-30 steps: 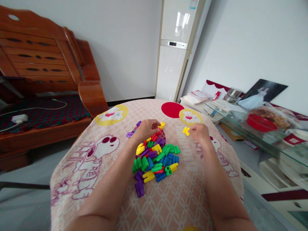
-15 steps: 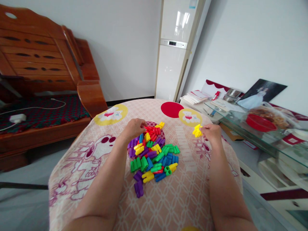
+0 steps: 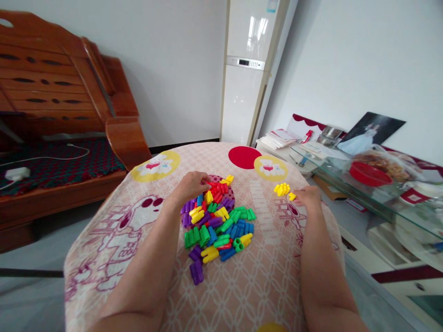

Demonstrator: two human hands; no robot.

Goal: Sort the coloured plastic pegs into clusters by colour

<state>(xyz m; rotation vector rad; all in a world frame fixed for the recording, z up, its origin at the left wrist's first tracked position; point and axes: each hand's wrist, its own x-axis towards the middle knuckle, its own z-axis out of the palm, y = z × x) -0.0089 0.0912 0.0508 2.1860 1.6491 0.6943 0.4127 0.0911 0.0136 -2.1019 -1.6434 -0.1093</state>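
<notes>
A heap of plastic building blocks (image 3: 216, 223) in red, yellow, green, blue and purple lies in the middle of the table. At its far left side, my left hand (image 3: 192, 185) is closed, with thumb and fingertips at a red building block (image 3: 215, 188); the fingertips partly hide their hold. Off to the right, my right hand (image 3: 308, 198) pinches a small yellow building block (image 3: 292, 196) just above or on the cloth. Beside it, towards the heap, lies a cluster of yellow blocks (image 3: 282, 189), apart from my fingers.
A patterned cloth (image 3: 221, 299) covers the round table. On the right stands a glass-topped cabinet (image 3: 332, 170) with papers, a red bowl (image 3: 370, 174) and a photo (image 3: 372, 133). A wooden bench (image 3: 62, 92) is at the left, a white air conditioner (image 3: 242, 92) behind.
My right hand has come away from the yellow cluster, moving slightly right, and a small yellow block now shows at its fingertips. My left hand stays by the red blocks. The view has shifted slightly.
</notes>
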